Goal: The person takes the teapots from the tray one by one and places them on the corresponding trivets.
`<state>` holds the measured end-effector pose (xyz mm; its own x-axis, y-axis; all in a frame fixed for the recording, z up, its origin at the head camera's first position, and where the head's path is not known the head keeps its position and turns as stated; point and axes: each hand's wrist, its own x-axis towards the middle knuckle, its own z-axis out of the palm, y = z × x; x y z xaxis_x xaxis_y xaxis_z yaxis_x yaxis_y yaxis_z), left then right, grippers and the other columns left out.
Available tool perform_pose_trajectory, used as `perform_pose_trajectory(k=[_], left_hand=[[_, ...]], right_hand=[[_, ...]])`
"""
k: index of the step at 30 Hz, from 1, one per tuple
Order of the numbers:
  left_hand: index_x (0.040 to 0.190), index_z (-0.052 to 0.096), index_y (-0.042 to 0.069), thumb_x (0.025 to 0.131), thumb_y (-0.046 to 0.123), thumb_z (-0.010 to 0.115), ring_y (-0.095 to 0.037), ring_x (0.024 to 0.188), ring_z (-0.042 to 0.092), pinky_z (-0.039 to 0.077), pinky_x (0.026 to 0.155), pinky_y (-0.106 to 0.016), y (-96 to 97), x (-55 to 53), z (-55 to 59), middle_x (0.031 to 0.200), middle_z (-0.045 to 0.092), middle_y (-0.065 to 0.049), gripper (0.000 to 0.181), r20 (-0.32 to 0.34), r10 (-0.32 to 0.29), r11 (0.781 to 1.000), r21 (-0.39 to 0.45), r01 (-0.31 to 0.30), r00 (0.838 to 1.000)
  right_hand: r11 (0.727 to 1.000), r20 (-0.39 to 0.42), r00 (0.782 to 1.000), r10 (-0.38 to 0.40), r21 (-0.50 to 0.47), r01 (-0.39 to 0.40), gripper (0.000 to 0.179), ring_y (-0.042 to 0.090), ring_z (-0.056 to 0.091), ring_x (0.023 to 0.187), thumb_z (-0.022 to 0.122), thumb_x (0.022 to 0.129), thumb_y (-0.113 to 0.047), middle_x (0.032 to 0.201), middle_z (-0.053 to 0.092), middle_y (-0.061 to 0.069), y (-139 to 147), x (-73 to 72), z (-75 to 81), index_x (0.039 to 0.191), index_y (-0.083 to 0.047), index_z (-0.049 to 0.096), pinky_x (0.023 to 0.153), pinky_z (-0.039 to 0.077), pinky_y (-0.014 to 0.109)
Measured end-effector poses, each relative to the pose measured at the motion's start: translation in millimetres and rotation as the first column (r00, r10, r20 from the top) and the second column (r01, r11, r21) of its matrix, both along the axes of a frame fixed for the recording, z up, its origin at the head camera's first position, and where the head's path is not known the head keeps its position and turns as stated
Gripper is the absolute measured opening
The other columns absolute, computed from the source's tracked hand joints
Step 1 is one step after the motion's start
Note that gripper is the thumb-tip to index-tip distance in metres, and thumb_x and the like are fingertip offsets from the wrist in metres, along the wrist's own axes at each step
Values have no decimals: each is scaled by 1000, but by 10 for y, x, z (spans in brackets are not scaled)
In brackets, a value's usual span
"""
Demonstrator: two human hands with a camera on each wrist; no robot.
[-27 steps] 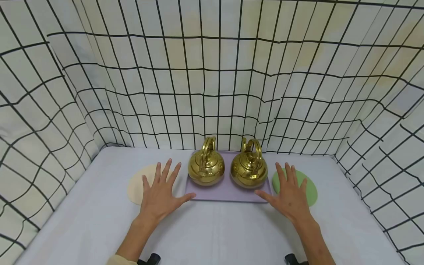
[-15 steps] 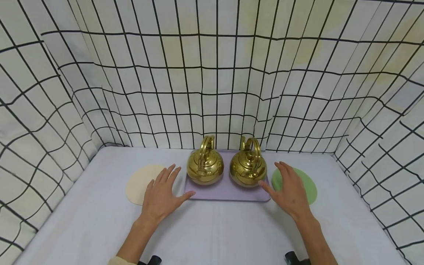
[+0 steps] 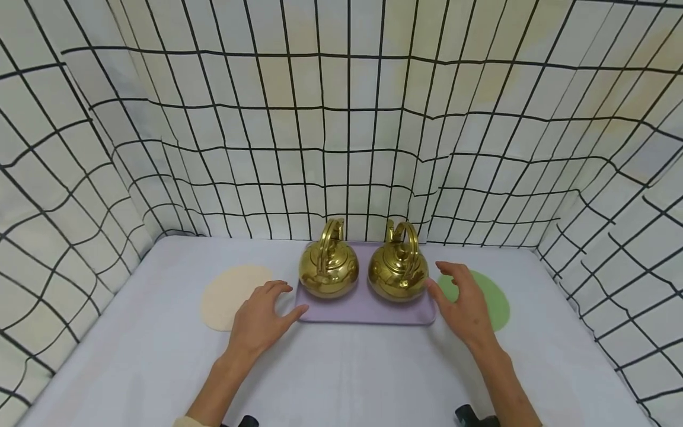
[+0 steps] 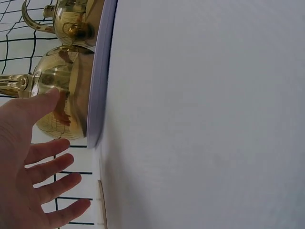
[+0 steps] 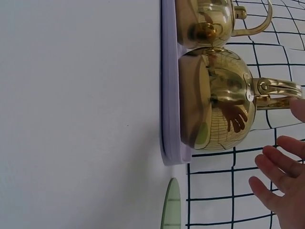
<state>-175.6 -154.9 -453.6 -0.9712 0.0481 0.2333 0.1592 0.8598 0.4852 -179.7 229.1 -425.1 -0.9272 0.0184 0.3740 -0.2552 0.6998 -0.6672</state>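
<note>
Two shiny gold teapots stand upright side by side on a lilac tray (image 3: 363,314), each with an arched handle. My left hand (image 3: 259,323) hovers by the tray's left end, near the left teapot (image 3: 329,271), thumb apart from the slightly bent fingers. Over at the tray's right end, my right hand (image 3: 465,308) is beside the right teapot (image 3: 398,273), its thumb close to the pot's side. Whether that thumb touches cannot be told from the head view. Neither hand holds anything. In the right wrist view, the right hand (image 5: 286,176) shows spread fingers beside the teapot (image 5: 219,100).
A cream round mat (image 3: 224,299) lies left of the tray, partly behind the left hand. On the right is a green round mat (image 3: 493,299), partly covered by the right hand. Black grid netting (image 3: 347,151) over white cloth walls in the back and sides of the white table (image 3: 347,379).
Both hands have gone from spread, straight fingers to a looser, slightly bent pose. The right hand has turned somewhat, thumb upward. Teapots and tray stay put; the head view shifts slightly.
</note>
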Motion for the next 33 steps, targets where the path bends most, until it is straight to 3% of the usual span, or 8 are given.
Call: perform_pose_trajectory(k=[8, 15, 17, 22, 29, 33], left_hand=[[124, 71, 13, 91, 50, 76, -37, 135, 60, 53, 104, -59, 3, -2, -28, 138, 68, -10, 50, 63, -18, 999, 36, 16, 998], [123, 72, 13, 91, 43, 79, -37, 134, 61, 51, 107, -57, -5, -11, -35, 137, 69, -11, 45, 94, -26, 998, 60, 20, 995], [122, 73, 13, 90, 42, 80, -37, 133, 62, 52, 107, -56, -12, -14, -51, 136, 70, -11, 44, 98, -28, 997, 72, 21, 995], [121, 74, 12, 88, 38, 83, -36, 131, 64, 52, 106, -55, -27, -21, -81, 133, 72, -11, 43, 98, -38, 996, 86, 29, 994], [116, 77, 15, 85, 36, 86, -37, 128, 65, 53, 104, -56, -26, -27, -100, 129, 74, -9, 39, 87, -49, 996, 77, 42, 995], [112, 79, 18, 83, 36, 87, -37, 125, 66, 54, 101, -57, -13, -32, -90, 127, 75, -8, 35, 71, -53, 997, 57, 49, 996]], right_hand=[[998, -30, 999, 17, -60, -19, 39, 33, 62, 127, 68, 102, -15, 135, 65, 16, -30, -22, 45, 138, -3, 60, 107, 50, 53], [993, -23, 999, 32, -109, -34, 36, 31, 65, 124, 65, 103, -16, 132, 67, 15, -59, -20, 56, 137, -3, 60, 104, 54, 50], [991, -23, 999, 43, -125, -45, 36, 30, 65, 123, 65, 104, -16, 132, 67, 15, -65, -21, 52, 137, -2, 60, 104, 56, 44], [987, -14, 998, 64, -148, -65, 36, 28, 65, 122, 63, 105, -18, 132, 68, 14, -90, -28, 68, 137, -3, 60, 98, 53, 14], [980, -8, 997, 83, -178, -83, 37, 24, 64, 123, 62, 106, -20, 133, 68, 15, -134, -64, 114, 138, -2, 59, 96, 49, 8], [973, -15, 995, 94, -209, -95, 36, 8, 62, 119, 62, 105, -18, 131, 69, 16, -153, -77, 137, 137, 0, 59, 95, 49, 7]])
